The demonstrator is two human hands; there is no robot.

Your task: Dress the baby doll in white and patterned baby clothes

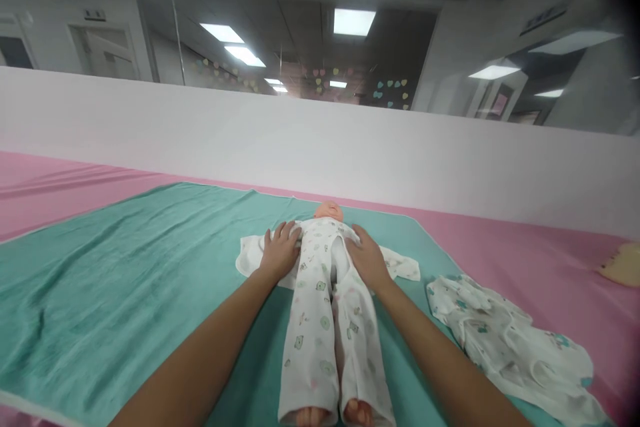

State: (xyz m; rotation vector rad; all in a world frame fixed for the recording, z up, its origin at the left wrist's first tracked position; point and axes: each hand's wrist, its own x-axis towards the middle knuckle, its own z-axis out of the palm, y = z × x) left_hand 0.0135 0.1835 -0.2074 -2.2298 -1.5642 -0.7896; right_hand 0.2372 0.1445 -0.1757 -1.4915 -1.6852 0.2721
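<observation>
The dressed baby doll lies lengthwise on the teal blanket, head near its far edge, feet toward the person, between the loosely open, resting left hand and right hand, whose grip is unclear, blanket spreading wide leftward, crumpled printed cloth rightward.

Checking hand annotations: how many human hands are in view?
2: left hand at one side of the doll's printed outfit, right hand at the opposite side.
</observation>
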